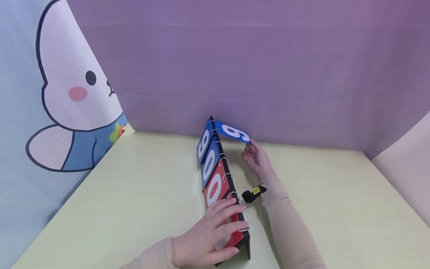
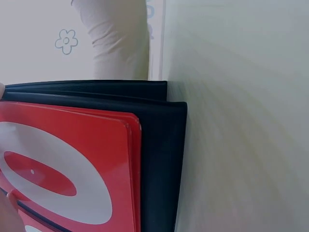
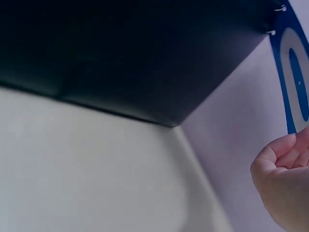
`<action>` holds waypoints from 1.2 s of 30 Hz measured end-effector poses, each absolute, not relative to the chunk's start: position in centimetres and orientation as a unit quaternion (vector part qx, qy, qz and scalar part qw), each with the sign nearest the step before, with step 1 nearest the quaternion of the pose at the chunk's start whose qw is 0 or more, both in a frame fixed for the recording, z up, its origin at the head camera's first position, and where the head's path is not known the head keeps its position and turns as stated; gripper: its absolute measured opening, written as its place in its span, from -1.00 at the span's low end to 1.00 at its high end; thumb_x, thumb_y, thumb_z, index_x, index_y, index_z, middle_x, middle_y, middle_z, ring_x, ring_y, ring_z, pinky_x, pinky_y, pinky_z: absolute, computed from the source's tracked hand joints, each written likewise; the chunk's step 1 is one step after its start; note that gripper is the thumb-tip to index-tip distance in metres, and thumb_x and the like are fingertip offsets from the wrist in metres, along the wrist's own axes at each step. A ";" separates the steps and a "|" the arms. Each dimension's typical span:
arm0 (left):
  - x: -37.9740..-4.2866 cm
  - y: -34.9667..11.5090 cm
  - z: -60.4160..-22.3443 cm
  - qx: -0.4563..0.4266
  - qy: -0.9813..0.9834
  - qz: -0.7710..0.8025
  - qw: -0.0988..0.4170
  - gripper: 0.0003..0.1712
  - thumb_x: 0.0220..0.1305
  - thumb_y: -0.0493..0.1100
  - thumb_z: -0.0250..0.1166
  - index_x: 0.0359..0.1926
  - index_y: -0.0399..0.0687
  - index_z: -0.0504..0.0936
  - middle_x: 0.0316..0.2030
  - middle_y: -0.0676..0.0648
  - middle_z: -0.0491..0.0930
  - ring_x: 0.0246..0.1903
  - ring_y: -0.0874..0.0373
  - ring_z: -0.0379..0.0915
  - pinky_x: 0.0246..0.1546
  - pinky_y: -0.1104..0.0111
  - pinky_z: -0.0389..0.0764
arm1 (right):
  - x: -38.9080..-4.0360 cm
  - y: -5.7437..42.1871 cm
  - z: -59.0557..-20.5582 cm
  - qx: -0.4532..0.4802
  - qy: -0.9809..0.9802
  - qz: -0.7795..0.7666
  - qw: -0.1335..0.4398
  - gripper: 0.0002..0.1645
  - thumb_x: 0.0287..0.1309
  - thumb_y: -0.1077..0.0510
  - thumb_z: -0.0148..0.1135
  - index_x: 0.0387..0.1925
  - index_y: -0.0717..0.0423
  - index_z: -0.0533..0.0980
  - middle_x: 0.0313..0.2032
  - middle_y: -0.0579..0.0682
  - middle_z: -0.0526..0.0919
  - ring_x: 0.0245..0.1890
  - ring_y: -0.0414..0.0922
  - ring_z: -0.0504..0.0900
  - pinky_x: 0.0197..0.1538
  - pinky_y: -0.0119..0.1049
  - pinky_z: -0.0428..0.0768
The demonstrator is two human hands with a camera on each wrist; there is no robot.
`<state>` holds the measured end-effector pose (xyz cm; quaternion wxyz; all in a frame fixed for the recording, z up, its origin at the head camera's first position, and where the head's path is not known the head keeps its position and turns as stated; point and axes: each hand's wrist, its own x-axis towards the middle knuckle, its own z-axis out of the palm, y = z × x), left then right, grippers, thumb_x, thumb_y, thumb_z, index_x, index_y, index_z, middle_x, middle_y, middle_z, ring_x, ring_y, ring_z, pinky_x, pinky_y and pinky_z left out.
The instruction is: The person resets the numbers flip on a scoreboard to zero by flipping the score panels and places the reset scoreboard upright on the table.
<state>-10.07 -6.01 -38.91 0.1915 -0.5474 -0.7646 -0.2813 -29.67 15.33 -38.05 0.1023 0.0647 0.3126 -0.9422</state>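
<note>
A tabletop flip scoreboard (image 2: 161, 169) with a black folding stand and metal rings stands tent-like on the table. Pinched at its free edge by my right hand (image 1: 258, 158), a blue number card (image 1: 235, 132) is swung over to the right side at the far end. The right wrist view shows a 0 on that card's other face. Still on the left slope are a blue card with a 6-like digit (image 1: 203, 144), a blue 0 card (image 1: 209, 162) and a red 0 card (image 1: 215, 188). My left hand (image 1: 211, 231) rests with extended fingers across the near red card (image 2: 96, 130) and top edge.
A pale yellow table (image 1: 134, 194) carries the scoreboard. Behind it hangs a purple cloth (image 1: 255, 67), and a cartoon-printed cloth (image 1: 74, 48) is at the left. A small black device with a yellow label (image 1: 256, 191) sits at my right wrist.
</note>
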 end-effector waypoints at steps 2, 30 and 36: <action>-10.0 -6.1 -38.9 -0.546 -0.768 -0.283 0.181 -0.41 0.32 0.06 0.08 0.32 0.11 0.19 0.39 -0.07 0.07 0.39 0.02 -0.10 0.31 0.06 0.14 | -29.7 15.4 -37.0 0.060 0.323 -0.940 0.093 -0.90 0.31 0.11 0.02 -0.23 0.04 0.32 -0.44 -0.11 0.45 -0.38 -0.28 0.35 -0.23 -0.52 0.36; -10.0 -5.9 -39.1 -0.545 -0.760 -0.292 0.198 -0.42 0.33 0.05 0.07 0.32 0.10 0.18 0.37 -0.09 0.09 0.39 0.00 -0.10 0.32 0.07 0.12 | -29.0 10.2 -31.9 0.034 0.553 -0.826 0.103 -0.89 0.37 0.13 -0.09 -0.26 0.08 0.32 -0.49 -0.12 0.60 -0.48 -0.29 0.51 -0.03 -0.37 0.53; -10.1 -5.8 -39.2 -0.550 -0.754 -0.284 0.220 -0.43 0.32 0.05 0.08 0.30 0.08 0.20 0.36 -0.10 0.11 0.38 -0.01 -0.07 0.33 0.08 0.10 | -28.9 10.4 -32.6 0.082 0.471 -0.863 0.161 -0.93 0.36 0.17 -0.08 -0.26 0.09 0.32 -0.55 -0.10 0.60 -0.55 -0.28 0.48 -0.26 -0.45 0.50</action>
